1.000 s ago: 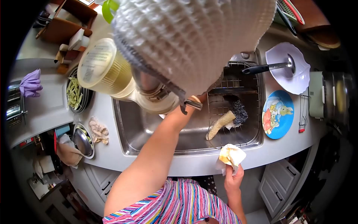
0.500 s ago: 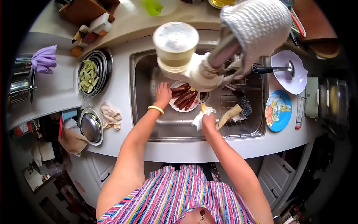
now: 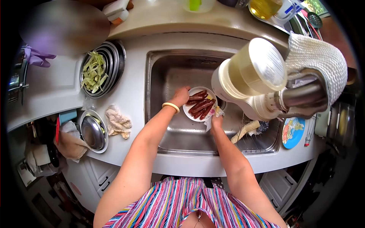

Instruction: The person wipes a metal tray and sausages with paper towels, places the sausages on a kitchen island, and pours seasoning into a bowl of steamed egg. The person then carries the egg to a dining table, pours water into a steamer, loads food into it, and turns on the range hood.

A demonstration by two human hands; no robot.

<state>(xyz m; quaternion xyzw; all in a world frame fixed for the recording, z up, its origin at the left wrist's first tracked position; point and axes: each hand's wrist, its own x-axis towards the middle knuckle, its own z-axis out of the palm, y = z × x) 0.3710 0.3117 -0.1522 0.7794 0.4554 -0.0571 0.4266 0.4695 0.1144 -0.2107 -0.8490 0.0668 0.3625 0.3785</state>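
A white plate (image 3: 193, 114) with several dark red sausages (image 3: 202, 105) is over the steel sink. My left hand (image 3: 182, 95) grips the plate's left rim, its fingertips partly hidden by the plate. At the lower right rim is my right hand (image 3: 217, 120), closed around a crumpled white cloth or paper towel (image 3: 208, 124). A small yellowish bit shows at its fingertips. Whether these fingers also hold the plate, I cannot tell.
A faucet with a white filter (image 3: 247, 76) juts over the sink (image 3: 182, 146). On its right lie a loofah piece (image 3: 245, 131) and a wire rack. Nested metal bowls (image 3: 118, 64) with green strips, a rag (image 3: 118, 121) and a lidded bowl (image 3: 93, 135) stand left; a blue plate (image 3: 293, 133) stands right.
My right hand has brought the white cloth leftward and up to the plate's rim. My left hand stays at the plate's left edge. The camera view has shifted, so the faucet appears farther right.
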